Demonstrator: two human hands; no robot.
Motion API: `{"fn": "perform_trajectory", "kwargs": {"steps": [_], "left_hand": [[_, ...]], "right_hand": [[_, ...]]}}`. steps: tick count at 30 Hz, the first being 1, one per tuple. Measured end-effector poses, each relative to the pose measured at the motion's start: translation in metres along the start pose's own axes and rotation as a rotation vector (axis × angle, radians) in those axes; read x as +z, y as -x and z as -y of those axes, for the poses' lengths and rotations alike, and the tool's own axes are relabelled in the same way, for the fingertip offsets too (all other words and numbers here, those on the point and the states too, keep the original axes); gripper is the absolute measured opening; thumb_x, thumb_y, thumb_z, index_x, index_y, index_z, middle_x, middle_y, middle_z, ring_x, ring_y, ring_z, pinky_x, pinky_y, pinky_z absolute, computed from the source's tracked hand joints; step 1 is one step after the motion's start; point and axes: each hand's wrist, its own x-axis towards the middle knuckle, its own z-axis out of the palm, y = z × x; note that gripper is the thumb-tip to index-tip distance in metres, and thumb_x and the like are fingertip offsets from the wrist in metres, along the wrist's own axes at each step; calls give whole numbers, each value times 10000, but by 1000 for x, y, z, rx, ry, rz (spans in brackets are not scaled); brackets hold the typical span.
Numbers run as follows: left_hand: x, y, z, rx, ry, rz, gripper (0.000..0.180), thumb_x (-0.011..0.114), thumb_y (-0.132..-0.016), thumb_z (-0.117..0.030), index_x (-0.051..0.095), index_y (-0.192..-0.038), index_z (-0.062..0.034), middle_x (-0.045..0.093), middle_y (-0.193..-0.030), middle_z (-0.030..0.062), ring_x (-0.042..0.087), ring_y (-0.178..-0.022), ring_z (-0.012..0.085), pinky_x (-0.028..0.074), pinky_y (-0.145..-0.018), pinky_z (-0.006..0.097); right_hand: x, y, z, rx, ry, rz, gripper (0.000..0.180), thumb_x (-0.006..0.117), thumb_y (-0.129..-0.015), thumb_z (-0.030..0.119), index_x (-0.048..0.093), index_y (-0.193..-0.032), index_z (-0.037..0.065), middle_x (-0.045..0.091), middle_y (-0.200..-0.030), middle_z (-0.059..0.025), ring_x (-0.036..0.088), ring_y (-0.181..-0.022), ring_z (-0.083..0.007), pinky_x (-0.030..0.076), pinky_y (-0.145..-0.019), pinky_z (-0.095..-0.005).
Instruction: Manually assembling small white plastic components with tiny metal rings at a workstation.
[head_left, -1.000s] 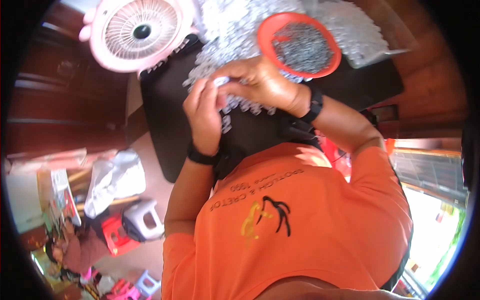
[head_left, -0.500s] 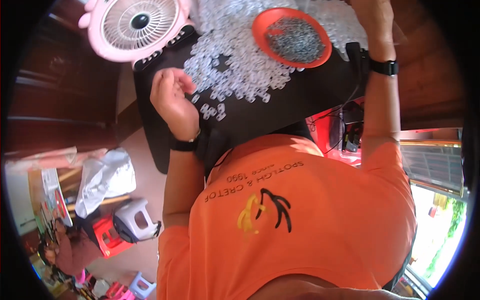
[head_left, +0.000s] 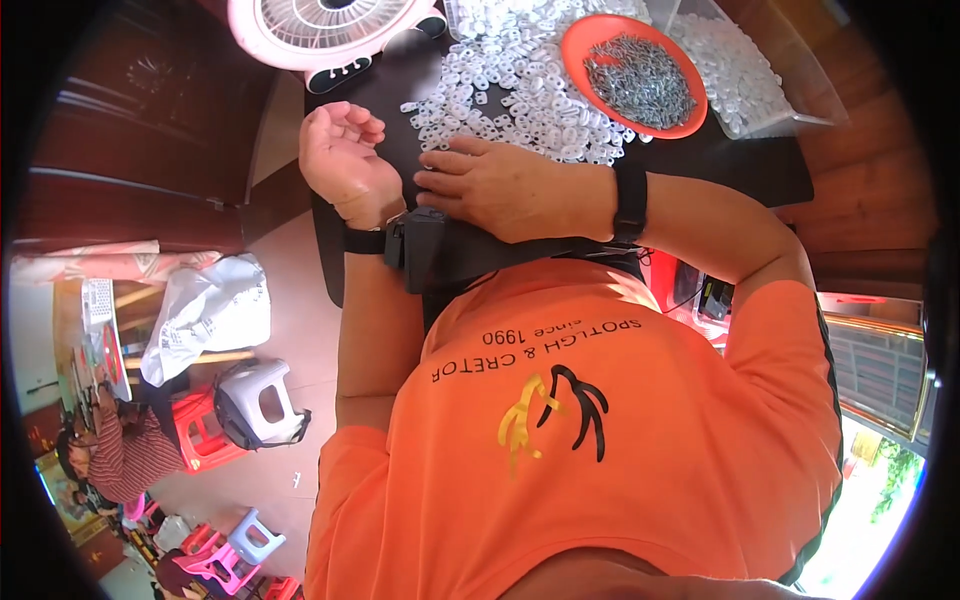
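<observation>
My left hand (head_left: 348, 165) is palm up at the left side of the black table (head_left: 740, 170). Its fingers curl loosely inward, and whatever they may hold is hidden. My right hand (head_left: 490, 188) lies palm down at the near edge of a spread of small white plastic clips (head_left: 560, 120), fingers stretched out and slightly apart, tips close to my left wrist. An orange-red plate (head_left: 575, 60) full of small grey metal nails (head_left: 640, 85) rests beyond the right hand, among the clips.
A pink fan (head_left: 330, 25) stands at the far left. At the far right is a clear plastic bin (head_left: 815, 115) of white pieces. A black box-shaped device (head_left: 425, 255) sits by my left wrist. Stools (head_left: 262, 405) and a seated person (head_left: 130, 455) are at the lower left.
My right hand has come from the far right down to the middle, beside the left wrist. My left hand stays curled in about the same place. The view has shifted somewhat.
</observation>
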Motion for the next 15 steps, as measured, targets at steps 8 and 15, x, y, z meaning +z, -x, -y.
{"fn": "perform_trajectory", "kwargs": {"steps": [8, 15], "left_hand": [[-4, -15, 37, 90, -223, 47, 221, 539, -864, -147, 643, -987, 2, 634, -1004, 77, 556, -967, 170, 406, -890, 284], [3, -15, 65, 58, -576, 267, 378, 521, -891, -288, 640, -1088, 11, 589, -1200, 172, 529, -1139, 273, 374, -988, 357]], "right_hand": [[-5, 14, -33, 94, 151, 99, 449, 512, -810, 139, 515, -1241, 15, 495, -1311, -110, 428, -1256, -259, 326, -1048, -382], [-32, 37, -61, 288, 230, -13, 318, 579, -767, 72, 614, -1083, 56, 613, -1115, -76, 539, -1113, -252, 441, -922, -358]]}}
